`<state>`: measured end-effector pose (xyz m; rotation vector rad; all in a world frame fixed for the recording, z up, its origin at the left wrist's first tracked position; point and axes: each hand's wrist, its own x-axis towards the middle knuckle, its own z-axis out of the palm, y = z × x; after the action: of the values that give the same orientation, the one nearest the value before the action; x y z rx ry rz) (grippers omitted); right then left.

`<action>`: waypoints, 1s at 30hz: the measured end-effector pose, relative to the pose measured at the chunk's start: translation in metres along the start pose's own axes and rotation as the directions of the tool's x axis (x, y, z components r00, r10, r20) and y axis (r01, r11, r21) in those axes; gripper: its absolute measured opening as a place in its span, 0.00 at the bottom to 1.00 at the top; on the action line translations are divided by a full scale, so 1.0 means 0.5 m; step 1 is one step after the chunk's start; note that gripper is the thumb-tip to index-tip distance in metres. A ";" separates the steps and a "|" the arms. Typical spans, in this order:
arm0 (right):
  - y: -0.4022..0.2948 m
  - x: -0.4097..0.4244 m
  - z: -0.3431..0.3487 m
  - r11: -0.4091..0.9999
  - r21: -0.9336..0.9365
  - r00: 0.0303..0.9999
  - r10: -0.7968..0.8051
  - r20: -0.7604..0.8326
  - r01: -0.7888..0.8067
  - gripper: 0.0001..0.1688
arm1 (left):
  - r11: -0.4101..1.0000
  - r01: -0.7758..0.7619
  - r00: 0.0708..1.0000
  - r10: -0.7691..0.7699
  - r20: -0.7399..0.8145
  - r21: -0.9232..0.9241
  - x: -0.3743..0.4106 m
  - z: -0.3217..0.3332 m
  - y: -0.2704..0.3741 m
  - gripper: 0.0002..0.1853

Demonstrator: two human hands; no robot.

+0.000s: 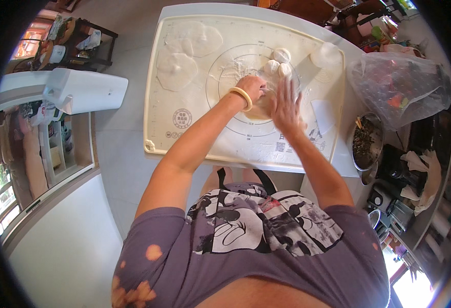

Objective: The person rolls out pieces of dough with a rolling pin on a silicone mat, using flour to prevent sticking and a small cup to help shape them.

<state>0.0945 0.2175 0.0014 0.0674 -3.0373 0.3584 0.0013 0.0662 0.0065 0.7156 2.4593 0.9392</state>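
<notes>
A flattened round of dough lies on a pale baking mat marked with circles. My left hand, with a cream bangle on the wrist, is curled at the round's upper side. A small pale piece shows by its fingertips; I cannot tell what it is. Slightly blurred, my right hand stretches its fingers forward at the round's right edge, and whatever is under the palm is hidden. Three dough balls sit just beyond my right fingertips. Several thin rolled wrappers lie at the mat's upper left.
A white scraper lies on the mat's right side, below a translucent cup-like container. Beyond the table's right edge are a plastic bag and a metal bowl of chopped filling with chopsticks. A white bin-like container stands left.
</notes>
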 end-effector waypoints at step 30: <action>0.007 0.021 0.009 1.000 0.024 0.998 -0.013 -0.064 0.015 0.38 | 0.996 0.058 0.987 -0.066 0.144 0.060 -0.011 -0.015 0.005 0.12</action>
<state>0.0837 0.2195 -0.0026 0.0774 -2.9686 0.3893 0.0024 0.0609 0.0142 0.6959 2.3732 0.7697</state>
